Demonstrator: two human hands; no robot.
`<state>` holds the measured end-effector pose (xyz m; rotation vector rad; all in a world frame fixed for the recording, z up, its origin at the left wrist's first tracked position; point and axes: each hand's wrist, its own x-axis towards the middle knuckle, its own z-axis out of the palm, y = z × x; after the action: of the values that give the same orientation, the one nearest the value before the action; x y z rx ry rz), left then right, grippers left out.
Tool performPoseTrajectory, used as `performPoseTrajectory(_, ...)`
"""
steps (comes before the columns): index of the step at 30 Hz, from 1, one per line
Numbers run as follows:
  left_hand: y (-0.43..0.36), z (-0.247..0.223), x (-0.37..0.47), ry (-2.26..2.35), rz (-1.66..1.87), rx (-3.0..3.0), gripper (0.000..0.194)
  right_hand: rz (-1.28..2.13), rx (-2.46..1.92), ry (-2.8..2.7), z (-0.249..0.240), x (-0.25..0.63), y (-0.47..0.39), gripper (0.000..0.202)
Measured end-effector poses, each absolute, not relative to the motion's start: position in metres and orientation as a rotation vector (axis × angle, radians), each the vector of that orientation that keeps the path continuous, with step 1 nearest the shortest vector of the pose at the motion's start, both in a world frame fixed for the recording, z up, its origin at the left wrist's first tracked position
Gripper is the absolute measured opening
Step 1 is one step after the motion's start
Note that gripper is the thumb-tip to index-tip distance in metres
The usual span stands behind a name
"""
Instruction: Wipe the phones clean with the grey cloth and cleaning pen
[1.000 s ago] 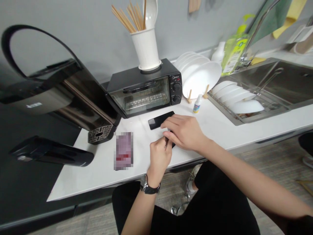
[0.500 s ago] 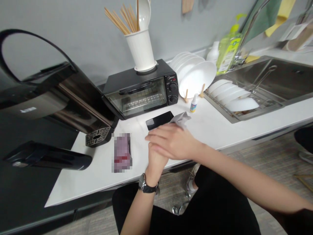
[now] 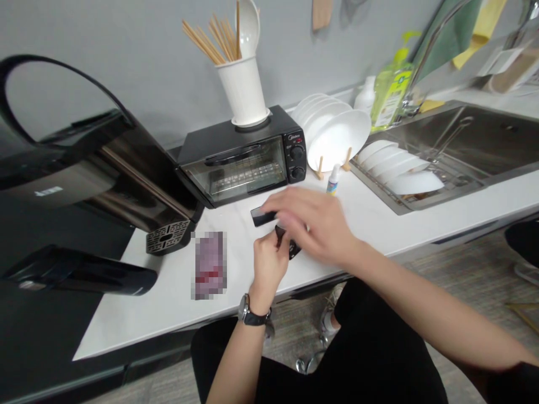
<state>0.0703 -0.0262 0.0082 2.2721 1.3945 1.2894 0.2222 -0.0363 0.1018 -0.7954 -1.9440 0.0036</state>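
- Left hand [image 3: 269,264], bare, with a black-strapped wristwatch [image 3: 255,318], has its thumb and fingers clamped on a small black object [image 3: 293,249] above the white countertop [image 3: 147,314]; what kind of object is hard to tell.
- Right hand [image 3: 322,227], motion-blurred, is palm down just above and beside that object, fingers pointing left. Whether it holds anything, I cannot tell.
- Far left of the left hand, a dark bottle [image 3: 84,273] looks slanted in the wide view.
- Beyond that bottle, left of the left hand, looms a black drinks dispenser [image 3: 138,174] with a slotted drip tray [image 3: 168,238].
- Nearer, just left of the left hand, lies a pixelated purple item with a red band [image 3: 210,261].
- Directly beyond both hands sits a black Midea toaster oven [image 3: 240,163]. On top, a white utensil holder [image 3: 244,90] carries wooden chopsticks [image 3: 210,42] and a white ladle [image 3: 248,31].
- Between oven and hands, a glossy black slab [image 3: 261,217] is partly covered by the right fingers.
- Beyond the right hand: a small spray bottle [image 3: 333,178], then white plates [image 3: 337,140] in a wooden rack.
- Farther right of the right hand: a green soap pump bottle [image 3: 391,92] and a steel sink [image 3: 501,146] with white bowls [image 3: 415,182].
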Motion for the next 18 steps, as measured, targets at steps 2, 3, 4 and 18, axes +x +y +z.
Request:
performPoseTrajectory(2,-0.025,0.014,0.072,1.37,1.27,2.218,0.045,0.118,-0.918,-1.778,0.095,0.245,-0.028,0.039)
performPoseTrajectory(3,-0.025,0.016,0.073,1.355,1.267,2.189,0.047,0.209,-0.969,-1.761,0.088,0.254,-0.025,0.038)
performPoseTrajectory(4,-0.025,0.018,0.074,1.341,1.267,2.164,0.048,0.323,-1.0,-1.774,0.08,0.259,-0.022,0.039)
performPoseTrajectory(18,-0.028,0.012,0.074,1.366,1.169,2.164,0.036,-0.187,-1.046,-2.108,0.07,0.245,-0.028,0.041)
